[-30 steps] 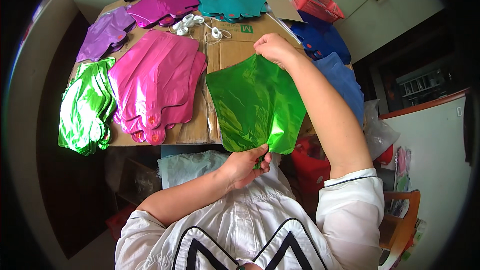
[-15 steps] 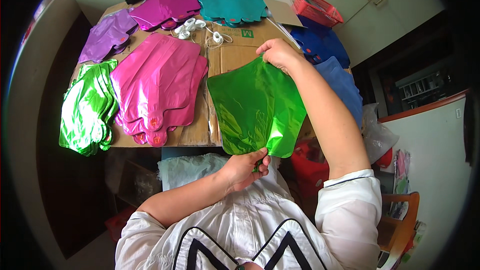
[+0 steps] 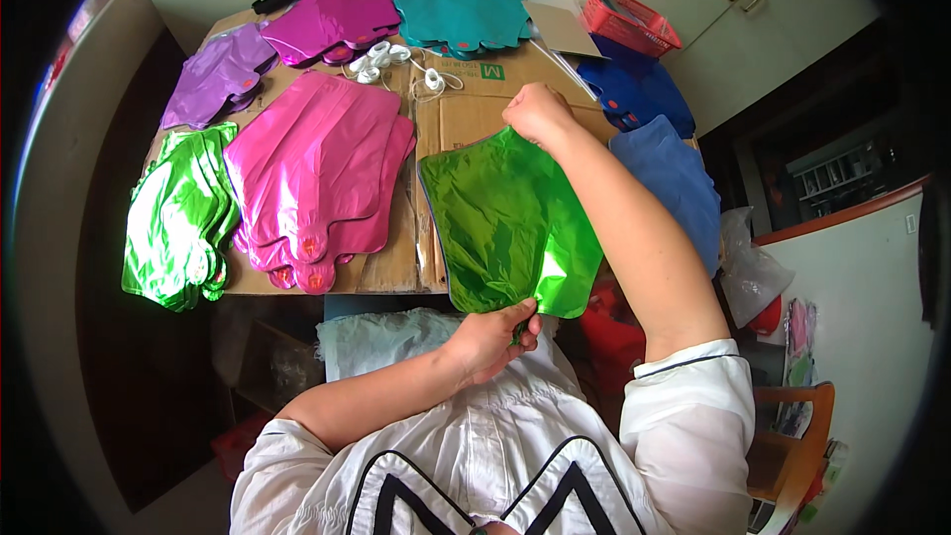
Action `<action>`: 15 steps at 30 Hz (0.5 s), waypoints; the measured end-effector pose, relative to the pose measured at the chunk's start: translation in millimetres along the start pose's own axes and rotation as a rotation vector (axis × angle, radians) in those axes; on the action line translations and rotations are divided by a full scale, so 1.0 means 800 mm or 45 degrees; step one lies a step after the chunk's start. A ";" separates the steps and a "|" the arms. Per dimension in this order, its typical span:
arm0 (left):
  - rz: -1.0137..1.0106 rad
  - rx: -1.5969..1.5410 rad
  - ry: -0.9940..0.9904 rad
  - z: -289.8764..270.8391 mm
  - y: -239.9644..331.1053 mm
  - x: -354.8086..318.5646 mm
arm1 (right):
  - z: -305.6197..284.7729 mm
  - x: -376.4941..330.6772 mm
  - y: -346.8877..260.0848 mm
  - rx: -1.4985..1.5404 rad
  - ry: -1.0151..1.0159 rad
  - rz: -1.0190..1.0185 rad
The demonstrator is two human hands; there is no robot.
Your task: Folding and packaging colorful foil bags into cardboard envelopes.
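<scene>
Since a moment ago, the right hand (image 3: 538, 117) has curled further, its knuckles now turned up, and the green foil sheet (image 3: 495, 223) shows more creases. Both hands are apart, each clamped on that sheet: the left hand (image 3: 493, 339) pinches its lower edge between thumb and fingers, while the right grips its top corner. Held between them, the sheet hangs partly over the front edge of the cardboard-topped table (image 3: 384, 272); whether it touches the cardboard cannot be told.

Just left of the sheet lies the pink stack (image 3: 317, 168) of foil pieces, with rounded tabs toward the person. Beside it, at the table's left front, sits the shiny light-green stack (image 3: 178, 213), and behind that the purple stack (image 3: 213, 79). Along the back are the magenta stack (image 3: 327, 20) and the teal stack (image 3: 464, 15), with coils of white cord (image 3: 379, 59) in front of them. Beyond the right forearm lie the light-blue stack (image 3: 669, 178) and, farther back, the dark-blue stack (image 3: 644, 94), with a red basket (image 3: 629, 20) behind it. Right of the table, a clear plastic bag (image 3: 745, 272) hangs near a wooden chair (image 3: 818, 426).
</scene>
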State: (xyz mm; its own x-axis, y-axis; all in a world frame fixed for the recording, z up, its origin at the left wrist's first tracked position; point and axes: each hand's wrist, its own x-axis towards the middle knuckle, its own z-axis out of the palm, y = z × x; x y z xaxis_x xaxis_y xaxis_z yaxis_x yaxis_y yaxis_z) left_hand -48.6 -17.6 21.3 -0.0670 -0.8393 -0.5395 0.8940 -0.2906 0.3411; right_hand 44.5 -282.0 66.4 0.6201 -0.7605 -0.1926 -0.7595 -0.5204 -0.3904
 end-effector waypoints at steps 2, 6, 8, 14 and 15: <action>-0.006 -0.032 -0.024 -0.005 -0.001 0.004 | -0.002 0.001 -0.003 -0.026 -0.041 0.045; 0.015 -0.057 -0.039 -0.009 -0.001 0.007 | -0.012 -0.011 -0.015 -0.026 -0.054 0.088; 0.011 -0.075 -0.035 -0.010 0.000 0.006 | -0.011 -0.013 -0.018 -0.050 -0.087 0.103; -0.016 -0.058 -0.012 -0.002 0.001 0.004 | -0.005 -0.009 -0.014 -0.063 -0.023 0.092; -0.018 -0.053 -0.015 -0.002 0.002 0.004 | -0.005 -0.010 -0.014 -0.038 0.012 0.076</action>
State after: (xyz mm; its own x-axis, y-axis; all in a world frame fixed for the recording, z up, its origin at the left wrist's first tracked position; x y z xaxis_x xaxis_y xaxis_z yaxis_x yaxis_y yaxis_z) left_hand -46.4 -19.9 19.1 -0.0846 -0.8405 -0.5351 0.9105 -0.2833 0.3011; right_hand 47.2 -271.5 75.8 0.5715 -0.7943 -0.2062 -0.8009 -0.4849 -0.3514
